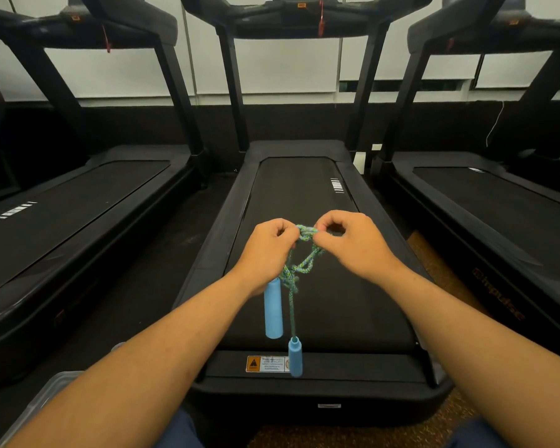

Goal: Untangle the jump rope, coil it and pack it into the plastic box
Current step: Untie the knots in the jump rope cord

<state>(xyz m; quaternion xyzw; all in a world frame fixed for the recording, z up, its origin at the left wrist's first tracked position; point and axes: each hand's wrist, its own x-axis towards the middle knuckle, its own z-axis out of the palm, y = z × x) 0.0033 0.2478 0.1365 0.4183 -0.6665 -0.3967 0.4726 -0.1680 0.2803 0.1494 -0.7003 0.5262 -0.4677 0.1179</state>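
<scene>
Three black treadmills fill a gym floor, and over the belt of the centre black treadmill (304, 195) a seated person works at the untangling step of a rope-packing job. Both forearms reach forward from 6 o'clock, the left hand (267, 250) and right hand (353, 242) raised side by side, fingers curled and pinching a tight knot at the top of the green-and-blue braided jump rope (299, 265). More tangles hang below, and two light-blue plastic handles (274, 310) dangle toward 6 o'clock, free of the deck. The clear plastic box (50, 394) waits at 8 o'clock, partly hidden by the left arm. Judging by the knots, loosening each loop comes next; coiling looks some way off.
</scene>
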